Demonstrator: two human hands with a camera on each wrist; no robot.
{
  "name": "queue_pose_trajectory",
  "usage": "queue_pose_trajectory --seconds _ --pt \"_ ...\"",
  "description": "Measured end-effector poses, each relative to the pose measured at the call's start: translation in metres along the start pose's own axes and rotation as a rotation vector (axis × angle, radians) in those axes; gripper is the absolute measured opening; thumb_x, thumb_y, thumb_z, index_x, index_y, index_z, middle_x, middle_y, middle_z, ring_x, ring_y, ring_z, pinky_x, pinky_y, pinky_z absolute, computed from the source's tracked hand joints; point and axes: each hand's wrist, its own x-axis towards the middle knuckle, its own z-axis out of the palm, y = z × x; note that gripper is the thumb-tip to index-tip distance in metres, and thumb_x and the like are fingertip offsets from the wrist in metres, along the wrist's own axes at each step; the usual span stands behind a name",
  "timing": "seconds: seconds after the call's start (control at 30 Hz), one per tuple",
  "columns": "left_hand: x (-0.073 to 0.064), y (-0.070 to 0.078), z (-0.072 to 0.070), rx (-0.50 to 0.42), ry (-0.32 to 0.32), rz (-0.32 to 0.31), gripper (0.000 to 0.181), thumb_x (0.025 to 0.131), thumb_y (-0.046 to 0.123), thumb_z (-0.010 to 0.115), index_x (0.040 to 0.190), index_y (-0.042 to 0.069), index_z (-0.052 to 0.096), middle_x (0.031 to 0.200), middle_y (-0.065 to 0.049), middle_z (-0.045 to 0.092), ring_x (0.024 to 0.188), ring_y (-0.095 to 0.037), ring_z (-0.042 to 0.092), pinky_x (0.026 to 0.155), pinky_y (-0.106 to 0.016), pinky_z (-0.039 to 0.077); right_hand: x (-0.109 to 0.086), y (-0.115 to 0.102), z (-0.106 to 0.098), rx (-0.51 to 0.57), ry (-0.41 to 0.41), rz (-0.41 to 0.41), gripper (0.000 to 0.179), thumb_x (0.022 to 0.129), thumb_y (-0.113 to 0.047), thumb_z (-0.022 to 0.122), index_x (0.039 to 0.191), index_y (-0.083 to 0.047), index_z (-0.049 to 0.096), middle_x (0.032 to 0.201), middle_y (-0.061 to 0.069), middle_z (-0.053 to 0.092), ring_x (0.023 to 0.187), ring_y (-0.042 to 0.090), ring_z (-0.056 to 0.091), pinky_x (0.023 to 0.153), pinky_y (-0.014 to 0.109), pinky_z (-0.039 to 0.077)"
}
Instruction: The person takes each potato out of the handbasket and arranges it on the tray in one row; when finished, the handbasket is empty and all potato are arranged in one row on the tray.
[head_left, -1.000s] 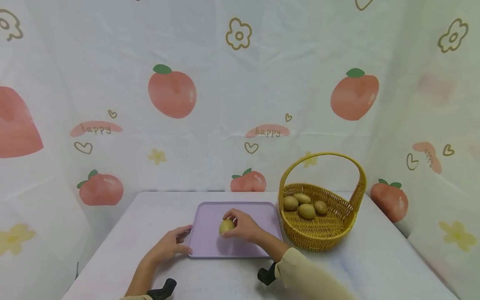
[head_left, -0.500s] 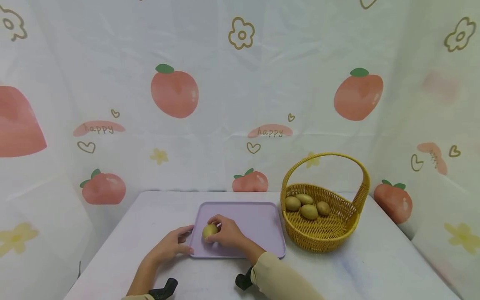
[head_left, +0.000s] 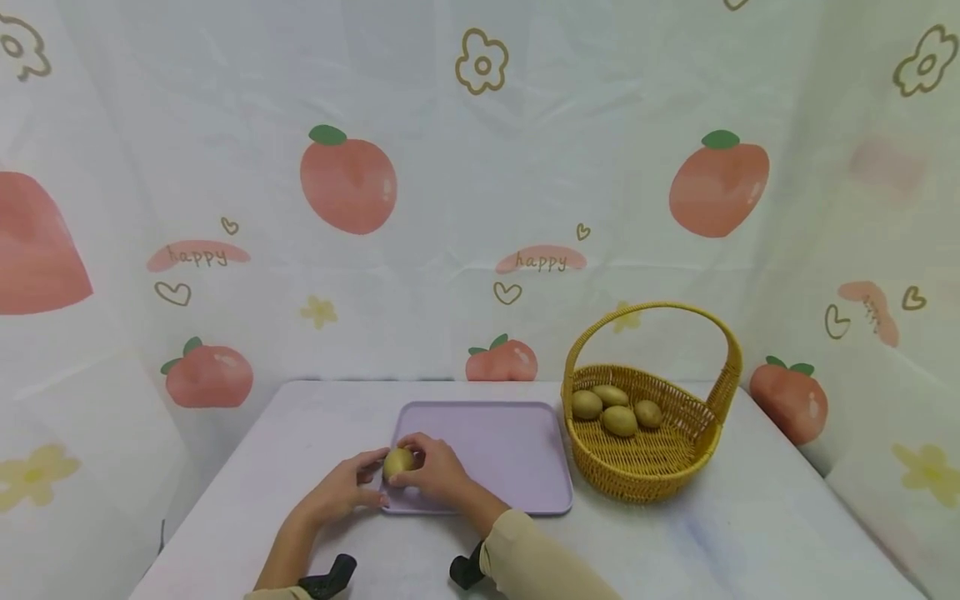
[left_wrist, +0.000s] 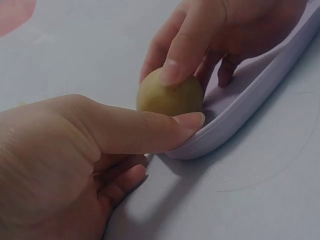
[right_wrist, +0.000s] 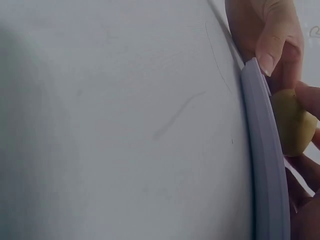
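Observation:
A small yellow-brown potato (head_left: 398, 466) is at the left end of a lilac tray (head_left: 502, 454). My right hand (head_left: 435, 475) holds it from the right, fingers behind it and thumb in front. The left wrist view shows the right thumb lying on top of the potato (left_wrist: 170, 97), close inside the raised rim. My left hand (head_left: 342, 490) grips the tray's left edge near the front corner. Its thumb lies along the rim in the left wrist view, with the lower fingers loosely curled outside the tray. The potato partly hides the left fingertips.
Right of the tray stands a yellow wicker basket (head_left: 637, 487) with a tall arched handle. Several potatoes (head_left: 619, 421) lie together in its left part. A white cloth covers the table (head_left: 322, 417), and a fruit-patterned curtain (head_left: 420, 317) hangs behind.
My right hand has carried the potato leftward across the tray, from near its middle to the left rim beside the left hand. The left hand stays at the tray's edge.

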Motion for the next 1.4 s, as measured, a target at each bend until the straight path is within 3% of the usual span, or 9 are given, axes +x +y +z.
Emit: queue_pose_trajectory --seconds 0.13,0.3,0.5,0.67,0.83,1.23,1.4 --pt "0.002 0.001 0.001 0.017 0.014 -0.023 0.083 0.072 0.020 0.085 0.140 -0.006 0.046 0.141 -0.028 0.045 0.119 -0.046 0.052 0.102 -0.055 0.041 -0.003 0.002 -0.005 -0.023 -0.008 0.032 0.056 0.073 -0.029 0.086 0.122 -0.015 0.063 0.104 -0.006 0.065 0.092 0.008 0.056 0.082 0.026 0.048" --pt "0.002 0.000 0.001 0.014 0.011 -0.008 0.082 0.072 0.018 0.084 0.139 -0.007 0.045 0.141 -0.030 0.044 0.120 -0.047 0.051 0.102 -0.055 0.041 -0.007 0.007 -0.011 -0.014 -0.025 0.039 0.061 0.073 -0.028 0.086 0.127 -0.015 0.059 0.116 -0.002 0.065 0.100 0.010 0.057 0.088 0.028 0.048" --pt "0.001 -0.003 0.000 0.020 0.010 -0.009 0.082 0.072 0.018 0.084 0.140 -0.007 0.045 0.142 -0.030 0.043 0.120 -0.048 0.051 0.102 -0.056 0.040 -0.010 0.008 -0.014 -0.044 -0.027 -0.030 0.058 0.072 -0.022 0.087 0.124 -0.013 0.062 0.107 0.000 0.068 0.097 0.013 0.059 0.086 0.026 0.048" --pt "0.001 -0.004 -0.001 0.012 -0.001 0.020 0.082 0.073 0.017 0.084 0.139 -0.009 0.044 0.142 -0.031 0.043 0.120 -0.049 0.050 0.102 -0.056 0.040 -0.012 0.006 -0.013 -0.089 -0.026 -0.028 0.052 0.073 -0.023 0.086 0.119 -0.014 0.064 0.103 -0.002 0.070 0.094 0.012 0.058 0.085 0.028 0.048" --pt "0.001 -0.004 0.001 0.005 -0.002 0.025 0.081 0.073 0.017 0.084 0.139 -0.009 0.045 0.141 -0.031 0.043 0.120 -0.048 0.050 0.102 -0.055 0.041 -0.015 0.008 -0.018 -0.076 -0.034 -0.016 0.056 0.074 -0.024 0.086 0.123 -0.013 0.062 0.103 -0.002 0.070 0.096 0.012 0.059 0.087 0.029 0.048" --pt "0.003 -0.002 0.003 0.008 0.016 -0.021 0.083 0.070 0.015 0.085 0.139 -0.007 0.045 0.142 -0.031 0.043 0.122 -0.048 0.049 0.103 -0.055 0.040 -0.043 0.014 -0.074 0.089 -0.026 0.089 0.061 0.082 -0.019 0.079 0.135 -0.006 0.053 0.111 0.007 0.066 0.104 0.025 0.060 0.089 0.041 0.051" --pt "0.002 -0.003 0.003 0.004 0.013 -0.021 0.083 0.070 0.015 0.085 0.140 -0.008 0.045 0.142 -0.031 0.042 0.122 -0.049 0.048 0.103 -0.055 0.040 -0.056 0.014 -0.103 0.083 0.009 0.030 0.057 0.085 -0.017 0.076 0.135 -0.005 0.052 0.114 0.015 0.065 0.102 0.030 0.062 0.085 0.042 0.053"
